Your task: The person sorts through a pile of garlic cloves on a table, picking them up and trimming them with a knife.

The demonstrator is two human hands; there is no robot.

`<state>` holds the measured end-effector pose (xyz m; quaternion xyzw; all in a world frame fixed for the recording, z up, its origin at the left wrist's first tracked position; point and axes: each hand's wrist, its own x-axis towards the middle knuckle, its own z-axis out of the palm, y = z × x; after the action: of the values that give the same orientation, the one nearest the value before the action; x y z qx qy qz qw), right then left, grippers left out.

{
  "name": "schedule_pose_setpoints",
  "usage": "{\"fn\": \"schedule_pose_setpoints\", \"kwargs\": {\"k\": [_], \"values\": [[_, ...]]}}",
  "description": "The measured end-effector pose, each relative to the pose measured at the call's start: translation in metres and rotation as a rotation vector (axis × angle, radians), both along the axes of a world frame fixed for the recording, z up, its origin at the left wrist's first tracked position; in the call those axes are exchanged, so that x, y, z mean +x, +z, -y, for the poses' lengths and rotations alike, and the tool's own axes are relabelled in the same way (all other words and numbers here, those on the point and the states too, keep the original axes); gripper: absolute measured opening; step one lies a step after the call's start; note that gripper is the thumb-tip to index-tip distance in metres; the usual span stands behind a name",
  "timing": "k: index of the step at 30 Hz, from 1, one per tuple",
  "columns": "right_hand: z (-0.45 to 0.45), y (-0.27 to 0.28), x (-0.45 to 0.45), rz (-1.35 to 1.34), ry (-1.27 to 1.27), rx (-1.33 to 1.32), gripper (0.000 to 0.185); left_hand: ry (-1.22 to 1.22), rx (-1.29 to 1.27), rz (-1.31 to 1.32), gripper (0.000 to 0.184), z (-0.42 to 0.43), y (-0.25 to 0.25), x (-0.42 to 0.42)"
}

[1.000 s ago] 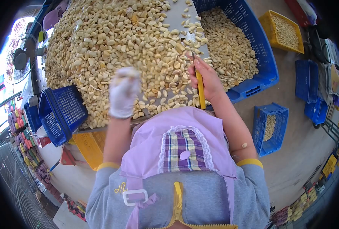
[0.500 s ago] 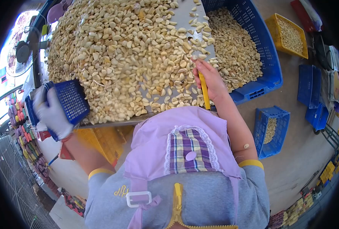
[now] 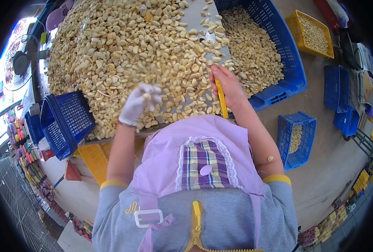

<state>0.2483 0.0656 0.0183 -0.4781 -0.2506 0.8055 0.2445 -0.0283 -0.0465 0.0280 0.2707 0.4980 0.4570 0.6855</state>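
Observation:
My left hand (image 3: 139, 104), in a white glove, is over the near part of a big heap of pale garlic cloves (image 3: 111, 54). Its fingers are curled but apart and slightly blurred; a clove shows between them, and I cannot tell whether they touch it. Bare, my right hand (image 3: 230, 86) is wrapped round a slim yellow tool (image 3: 221, 98), whose lower end points toward the apron. The tool's other end is hidden by the fingers. Cloves lie scattered on the metal tabletop (image 3: 195, 17) around the right fingertips.
Stacked blue baskets (image 3: 71, 119) stand at the table's left edge. A large blue crate (image 3: 293, 71) of cloves adjoins the right side. Further right are a yellow crate (image 3: 329, 48) and a small blue crate (image 3: 306, 155), both holding cloves. A fan (image 3: 20, 63) stands at far left.
My left hand has moved right, from the blue baskets to over the clove heap. My right hand keeps its hold on the yellow tool. The view has shifted slightly.

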Motion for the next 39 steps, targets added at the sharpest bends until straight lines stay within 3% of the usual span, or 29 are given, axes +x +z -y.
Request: {"fn": "schedule_pose_setpoints", "kwargs": {"k": [2,3,6,8,11,14,15,18,20,22,25,28,31,34,37,39], "values": [[0.0,-0.001,-0.002,-0.002,0.013,-0.005,0.022,0.144,0.082,0.063,0.02,0.0,0.003,0.005],[0.0,-0.001,-0.004,-0.004,0.022,-0.007,0.022,-0.019,-0.043,-0.179,0.024,0.0,-0.012,-0.01],[0.0,-0.003,-0.008,-0.002,0.051,-0.025,0.02,-0.351,0.108,-1.132,0.031,-0.02,-0.017,0.04],[0.0,-0.003,-0.007,0.001,0.051,-0.027,0.02,-0.611,-0.185,-1.364,0.04,-0.039,-0.007,0.076],[-0.001,-0.003,-0.005,0.041,0.018,-0.021,0.022,-0.599,0.018,-1.181,0.032,-0.046,-0.02,0.102],[0.0,-0.007,-0.003,0.028,-0.065,0.0,0.025,-0.655,0.338,-0.71,0.033,-0.054,-0.034,0.12],[-0.001,-0.008,0.0,0.016,-0.108,0.012,0.026,-0.833,0.242,-0.755,0.032,-0.055,-0.034,0.124],[-0.002,-0.008,0.013,-0.022,-0.195,0.036,0.026,-0.839,0.274,-1.249,0.032,-0.052,0.005,0.122],[-0.002,-0.011,0.019,-0.03,-0.243,0.055,0.027,-0.462,0.225,-1.306,0.038,-0.052,0.021,0.102],[-0.002,-0.014,0.019,-0.025,-0.255,0.054,0.028,-0.407,0.191,-1.544,0.041,-0.055,0.003,0.082],[-0.003,-0.014,0.011,-0.006,-0.214,0.05,0.028,-0.447,0.17,-1.586,0.038,-0.062,-0.011,0.08],[-0.001,-0.007,0.005,-0.005,-0.16,0.097,0.033,-0.301,0.25,-1.594,0.034,-0.06,-0.008,0.084],[0.002,-0.005,0.005,0.026,-0.135,0.091,0.031,-0.312,0.191,-1.439,0.03,-0.062,-0.009,0.078],[0.007,-0.005,0.003,0.091,-0.12,0.122,0.031,-0.163,-0.065,-0.75,0.026,-0.064,-0.013,0.07],[0.011,-0.008,0.0,0.022,-0.035,0.238,0.04,0.012,-0.11,-0.159,0.024,-0.056,-0.002,0.066],[0.015,-0.005,-0.005,0.05,0.063,0.292,0.048,0.083,-0.103,-0.131,0.027,-0.05,0.011,0.072]]}}
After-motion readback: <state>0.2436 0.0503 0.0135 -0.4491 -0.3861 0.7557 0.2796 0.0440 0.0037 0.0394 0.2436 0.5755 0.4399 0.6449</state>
